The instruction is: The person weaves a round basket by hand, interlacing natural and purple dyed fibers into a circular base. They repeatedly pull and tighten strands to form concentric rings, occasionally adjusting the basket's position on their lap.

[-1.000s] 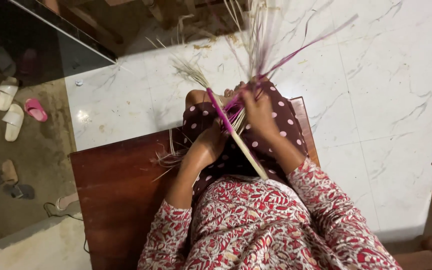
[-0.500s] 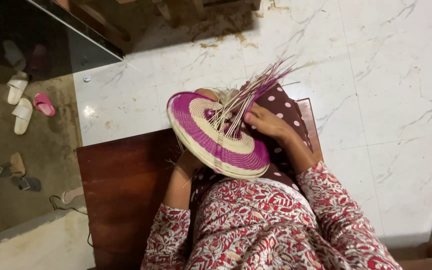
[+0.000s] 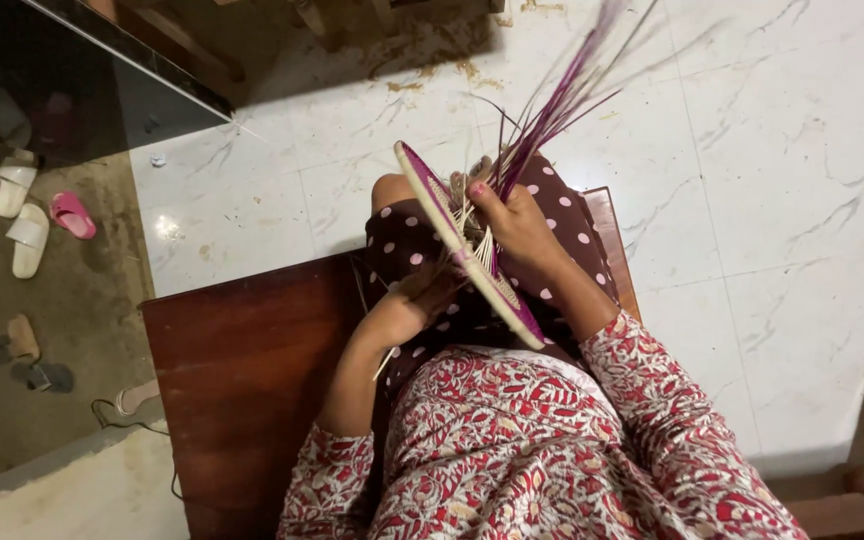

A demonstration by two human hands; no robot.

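Basket (image 3: 467,250): now turned edge-on, earlier its face showed
Right hand (image 3: 517,225): grasping the basket rim and purple straws (image 3: 552,110)
Left hand (image 3: 407,305): under basket, grip cannot be told

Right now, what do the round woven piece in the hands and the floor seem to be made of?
The woven disc looks like coiled dried grass or palm fibre, matt, in purple and cream bands; loose strands stick out from it. The floor looks like polished marble or marble-look tile: white, grey veins, glossy reflections.
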